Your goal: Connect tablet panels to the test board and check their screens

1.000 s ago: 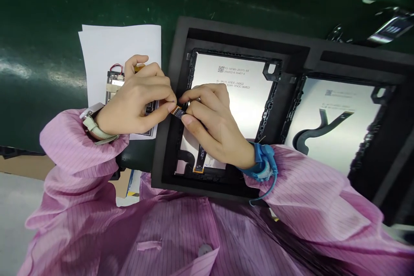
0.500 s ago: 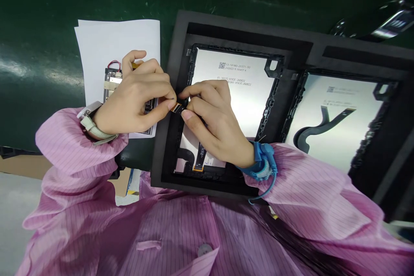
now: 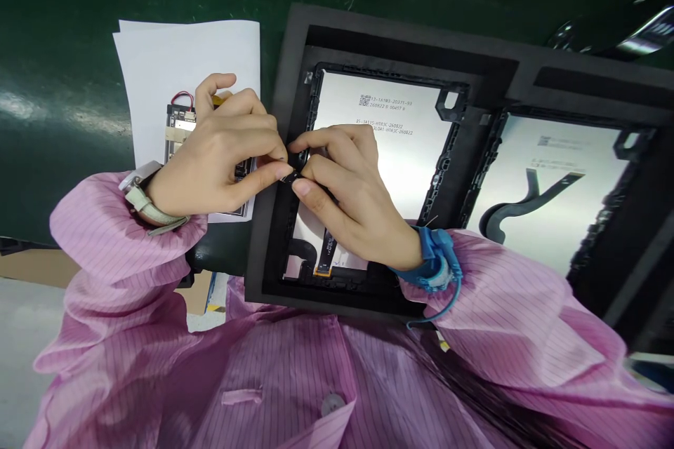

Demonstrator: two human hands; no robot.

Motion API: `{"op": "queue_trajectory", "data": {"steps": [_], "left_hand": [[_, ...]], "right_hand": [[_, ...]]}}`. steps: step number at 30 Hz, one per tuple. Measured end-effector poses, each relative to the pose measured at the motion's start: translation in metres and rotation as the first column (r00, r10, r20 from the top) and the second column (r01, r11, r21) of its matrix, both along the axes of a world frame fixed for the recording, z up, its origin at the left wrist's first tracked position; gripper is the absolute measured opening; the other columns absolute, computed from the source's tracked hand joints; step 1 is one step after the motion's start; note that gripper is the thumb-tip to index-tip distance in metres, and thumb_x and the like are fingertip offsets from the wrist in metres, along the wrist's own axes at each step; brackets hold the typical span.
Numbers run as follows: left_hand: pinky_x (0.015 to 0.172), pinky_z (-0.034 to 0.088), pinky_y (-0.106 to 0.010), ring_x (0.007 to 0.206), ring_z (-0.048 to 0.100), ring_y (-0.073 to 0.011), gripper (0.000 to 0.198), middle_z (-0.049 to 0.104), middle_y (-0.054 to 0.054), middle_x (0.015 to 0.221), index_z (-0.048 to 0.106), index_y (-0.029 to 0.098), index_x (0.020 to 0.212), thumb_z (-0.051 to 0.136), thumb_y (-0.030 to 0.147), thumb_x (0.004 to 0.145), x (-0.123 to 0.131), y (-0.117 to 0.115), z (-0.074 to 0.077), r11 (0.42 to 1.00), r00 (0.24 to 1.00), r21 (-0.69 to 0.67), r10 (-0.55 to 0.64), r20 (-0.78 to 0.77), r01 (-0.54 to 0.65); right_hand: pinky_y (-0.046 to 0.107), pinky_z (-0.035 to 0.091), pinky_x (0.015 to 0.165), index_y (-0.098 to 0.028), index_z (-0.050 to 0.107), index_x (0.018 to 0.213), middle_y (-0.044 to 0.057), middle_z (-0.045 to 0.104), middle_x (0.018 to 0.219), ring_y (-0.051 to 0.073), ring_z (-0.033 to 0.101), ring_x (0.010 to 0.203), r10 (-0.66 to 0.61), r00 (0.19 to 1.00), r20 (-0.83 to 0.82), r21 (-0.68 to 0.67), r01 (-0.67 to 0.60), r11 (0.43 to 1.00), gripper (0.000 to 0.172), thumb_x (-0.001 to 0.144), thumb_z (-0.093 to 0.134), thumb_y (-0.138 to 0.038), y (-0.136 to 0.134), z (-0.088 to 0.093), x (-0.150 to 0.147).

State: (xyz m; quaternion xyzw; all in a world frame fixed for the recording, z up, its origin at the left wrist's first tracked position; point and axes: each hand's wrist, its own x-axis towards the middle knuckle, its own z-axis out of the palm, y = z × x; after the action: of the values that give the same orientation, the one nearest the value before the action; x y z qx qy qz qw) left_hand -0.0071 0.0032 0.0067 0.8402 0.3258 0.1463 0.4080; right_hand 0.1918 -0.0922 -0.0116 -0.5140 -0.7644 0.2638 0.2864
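My left hand [image 3: 221, 158] and my right hand [image 3: 352, 193] meet above the left edge of a display panel [image 3: 405, 168]. Between their fingertips is the dark end of a flat flex cable [image 3: 288, 177], pinched from both sides; most of it is hidden by the fingers. The panel's silver back carries printed codes. Below my right hand another stretch of ribbon [image 3: 326, 252] runs down to an orange-edged connector. Under my left hand a circuit board [image 3: 177, 130] with red and black wires lies partly covered on white paper [image 3: 184, 56].
A black foam tray [image 3: 269, 224] frames the panel. Its right recess holds a second display panel [image 3: 558, 217] with a forked ribbon cable [image 3: 526, 207] on its back. A shiny dark object [image 3: 645, 31] stands on the green table [image 3: 57, 84] at the upper right.
The fingertips have closed in over the cable end, so less of its gold and striped part shows. The hands otherwise keep nearly the same place; the view has shifted slightly.
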Motion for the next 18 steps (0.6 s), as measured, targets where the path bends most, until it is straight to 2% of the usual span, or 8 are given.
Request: {"op": "queue_trajectory", "data": {"steps": [5,9,14,16,18], "left_hand": [[0.122,0.020,-0.059,0.089,0.066,-0.0238,0.035,0.063,0.002,0.064,0.071,0.029,0.070,0.061,0.055,0.091,-0.002,0.001,-0.004,0.996,0.999,0.082,-0.019,0.039,0.016],[0.122,0.021,-0.056,0.087,0.066,-0.0223,0.029,0.063,0.003,0.063,0.073,0.031,0.071,0.062,0.050,0.090,-0.002,0.000,-0.005,0.993,0.998,0.114,-0.018,0.057,0.011],[0.121,0.025,-0.058,0.086,0.065,-0.0219,0.033,0.057,0.003,0.058,0.067,0.028,0.063,0.062,0.048,0.088,0.003,0.000,-0.007,0.991,0.997,0.130,-0.038,0.063,0.029],[0.121,0.025,-0.059,0.087,0.065,-0.0217,0.034,0.058,0.003,0.060,0.066,0.026,0.063,0.062,0.049,0.088,0.004,0.002,-0.008,0.990,0.996,0.142,-0.035,0.077,0.024],[0.120,0.027,-0.058,0.092,0.065,-0.0224,0.034,0.065,0.001,0.070,0.071,0.025,0.073,0.061,0.053,0.090,0.000,0.002,-0.007,0.980,0.995,0.201,-0.032,0.095,0.013]], "right_hand": [[0.051,0.036,0.104,-0.021,0.060,0.089,0.008,0.062,0.125,0.027,0.048,0.119,0.008,1.000,-0.001,-0.015,-0.008,1.000,0.030,0.106,0.042,-0.037,0.001,0.001,0.001],[0.052,0.035,0.104,-0.021,0.061,0.089,0.009,0.062,0.125,0.027,0.048,0.119,0.011,1.000,-0.012,-0.026,-0.011,1.000,0.031,0.106,0.042,-0.038,0.001,0.002,0.002],[0.053,0.035,0.105,-0.021,0.060,0.089,0.010,0.062,0.127,0.028,0.048,0.120,0.018,1.000,0.011,-0.022,-0.018,1.000,0.033,0.106,0.040,-0.041,0.001,-0.001,-0.001],[0.053,0.037,0.106,-0.021,0.060,0.092,0.011,0.061,0.130,0.028,0.048,0.122,0.023,1.000,0.018,-0.023,-0.023,0.999,0.031,0.106,0.041,-0.042,0.000,0.002,-0.001],[0.053,0.039,0.108,-0.020,0.060,0.104,0.013,0.058,0.135,0.029,0.048,0.126,0.014,1.000,0.026,-0.025,-0.014,1.000,0.031,0.106,0.042,-0.045,-0.004,0.013,0.002]]}}
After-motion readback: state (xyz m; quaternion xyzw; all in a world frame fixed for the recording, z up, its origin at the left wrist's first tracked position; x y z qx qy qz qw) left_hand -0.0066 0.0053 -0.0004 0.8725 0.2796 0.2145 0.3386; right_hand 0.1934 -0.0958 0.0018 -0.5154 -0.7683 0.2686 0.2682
